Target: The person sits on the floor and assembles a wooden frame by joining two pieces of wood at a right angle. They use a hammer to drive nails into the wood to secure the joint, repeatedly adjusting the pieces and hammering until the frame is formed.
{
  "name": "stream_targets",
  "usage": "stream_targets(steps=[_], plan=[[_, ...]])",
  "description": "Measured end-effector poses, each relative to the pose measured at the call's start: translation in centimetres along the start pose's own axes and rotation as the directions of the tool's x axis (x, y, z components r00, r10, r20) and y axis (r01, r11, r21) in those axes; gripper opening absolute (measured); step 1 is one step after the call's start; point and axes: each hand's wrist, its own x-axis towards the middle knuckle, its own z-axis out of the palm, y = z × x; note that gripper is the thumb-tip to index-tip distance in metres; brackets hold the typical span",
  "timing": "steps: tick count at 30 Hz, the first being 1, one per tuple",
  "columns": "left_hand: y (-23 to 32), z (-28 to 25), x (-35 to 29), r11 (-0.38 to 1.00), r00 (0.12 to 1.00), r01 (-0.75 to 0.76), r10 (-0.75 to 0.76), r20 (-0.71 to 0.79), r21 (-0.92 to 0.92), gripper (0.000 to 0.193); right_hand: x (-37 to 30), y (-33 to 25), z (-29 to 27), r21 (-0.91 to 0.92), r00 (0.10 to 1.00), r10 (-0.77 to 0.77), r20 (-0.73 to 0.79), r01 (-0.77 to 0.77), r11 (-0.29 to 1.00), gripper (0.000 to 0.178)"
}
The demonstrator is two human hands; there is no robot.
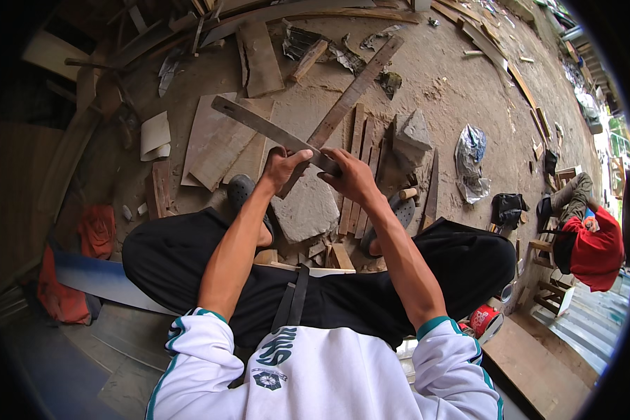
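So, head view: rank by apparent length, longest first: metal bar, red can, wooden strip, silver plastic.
1. Wooden strip
2. Metal bar
3. Silver plastic
4. Red can
Apparent length only; depths differ.

Daylight floods in from the right, blowing out the edge there! Far left, the panel sinks into gloom. Plastic glints, shadows fall soft. Left hand, right hand: crisp! Up top, boards bow; black swallows every corner.
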Motion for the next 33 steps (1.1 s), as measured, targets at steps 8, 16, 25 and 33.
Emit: stream_targets(steps=[8, 16, 25, 33], plan=[[-0.2, -0.5, -0.2, 0.997, 0.997, 0.029, -0.035, 0.074, 0.071, 0.030, 1.0, 1.0, -1.5, 0.338, 0.924, 0.337, 0.181, -0.380, 0.861, 0.063], [-0.8, -0.2, -0.3, 0.995, 0.989, -0.019, 0.005, 0.149, 0.096, 0.030, 1.5, 1.1, -2.0, 0.439, 0.842, 0.370, 0.392, -0.525, 0.729, 0.063], [-1.2, 0.3, -0.5, 0.987, 0.984, -0.031, 0.002, 0.180, 0.157, 0.030, 1.0, 0.4, -1.6, 0.527, 0.812, 0.402, 0.423, -0.582, 0.620, 0.066], [-2.8, -0.4, -1.2, 0.972, 0.967, 0.197, -0.215, 0.136, 0.131, 0.037, 0.0, 2.7, 1.6, 0.542, 0.750, 0.500, 0.434, -0.660, 0.520, 0.070]])
